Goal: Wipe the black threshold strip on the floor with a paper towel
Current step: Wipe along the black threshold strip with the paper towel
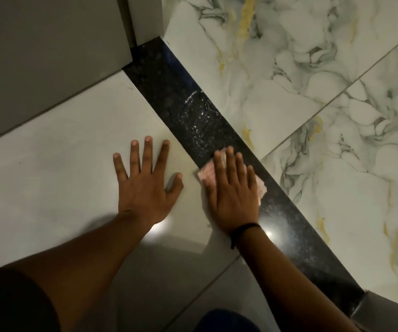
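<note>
This is a tiled indoor doorway, probably in a home. A black threshold strip [169,92] divides plain glossy grey tiles [61,164] on the left from marble-look tiles [289,56] with grey and gold veins on the right. A grey door jamb [147,17] stands at its far end.

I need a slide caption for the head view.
Right hand presses a paper towel onto the black threshold strip; left hand rests flat on the grey tile.

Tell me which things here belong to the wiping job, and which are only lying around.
For the job: black threshold strip; paper towel; right hand, pressing flat on the towel.

Not part of it: left hand, resting flat on the grey tile; marbled tile; grey panel; black wristband.
</note>
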